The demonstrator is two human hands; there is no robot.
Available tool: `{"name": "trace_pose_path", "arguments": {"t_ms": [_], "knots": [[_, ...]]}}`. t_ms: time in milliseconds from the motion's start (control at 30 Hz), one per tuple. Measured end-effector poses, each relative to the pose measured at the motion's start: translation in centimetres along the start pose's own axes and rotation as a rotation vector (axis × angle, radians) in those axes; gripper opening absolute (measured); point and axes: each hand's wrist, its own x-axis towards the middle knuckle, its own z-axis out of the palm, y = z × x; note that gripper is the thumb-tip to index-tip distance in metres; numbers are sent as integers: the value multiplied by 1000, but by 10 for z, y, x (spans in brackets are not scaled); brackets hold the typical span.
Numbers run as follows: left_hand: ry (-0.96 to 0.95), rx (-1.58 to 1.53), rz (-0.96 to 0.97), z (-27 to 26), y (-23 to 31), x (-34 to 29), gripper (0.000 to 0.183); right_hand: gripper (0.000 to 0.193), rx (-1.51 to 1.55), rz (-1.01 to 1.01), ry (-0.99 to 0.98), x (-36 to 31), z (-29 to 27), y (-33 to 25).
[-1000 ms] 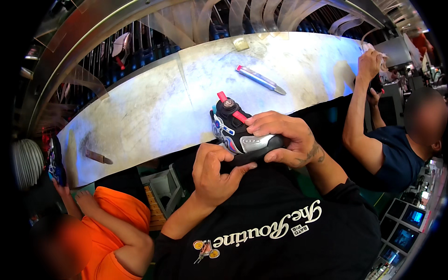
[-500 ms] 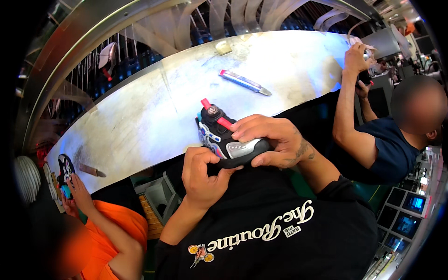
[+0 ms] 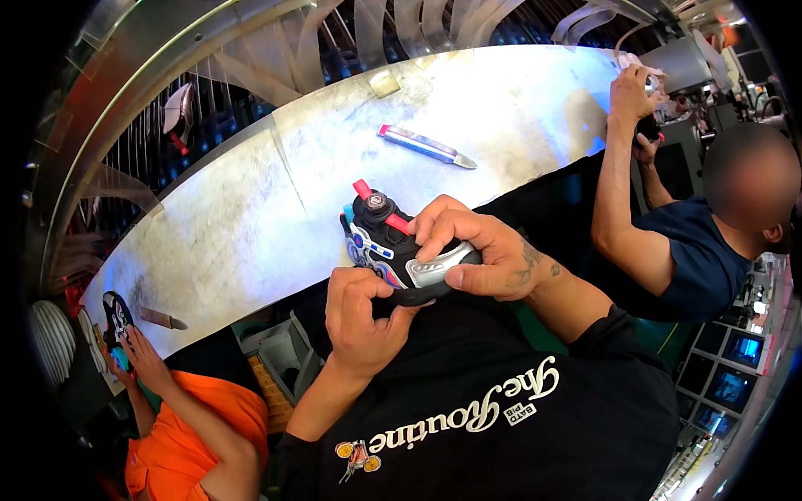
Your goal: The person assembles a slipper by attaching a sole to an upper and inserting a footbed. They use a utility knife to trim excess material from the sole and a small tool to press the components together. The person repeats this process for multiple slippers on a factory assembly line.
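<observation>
Sliding its thumb (image 3: pixel 466 277) higher, the right hand (image 3: pixel 491 253) grips the black-and-silver, red-tabbed shoe (image 3: pixel 404 260) at three o'clock, the left hand (image 3: pixel 359 316), gripping at seven, probably steadying it.

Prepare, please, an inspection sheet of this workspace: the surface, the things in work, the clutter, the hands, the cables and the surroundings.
Surface: pale worktable, smudged, with bluish light on it.
Things in work: black-and-silver shoe with red tabs, held at the table's near side.
Clutter: red-ended tool with pointed tip beyond the shoe; brownish flat tool at left; small yellowish piece by the far edge.
Hands: left hand pinches the sole's edge; right hand grips the toe, fingers over the top.
Cables: nothing seen for certain.
Surroundings: co-worker in orange at left, co-worker in dark blue at right; clear strips behind the table.
</observation>
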Motion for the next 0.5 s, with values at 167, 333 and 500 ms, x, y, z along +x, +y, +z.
{"name": "trace_pose_path", "arguments": {"t_ms": [167, 333, 500], "knots": [[-16, 4, 8, 3, 2, 3, 52, 28, 11, 9, 9, 1, -2, 2], [-25, -8, 24, 3, 1, 2, 49, 33, -225, 7, 30, 3, 1, -12], [-27, -29, 40, 8, -6, 1, 45, 43, -653, -9, 226, -2, 30, -35]]}}
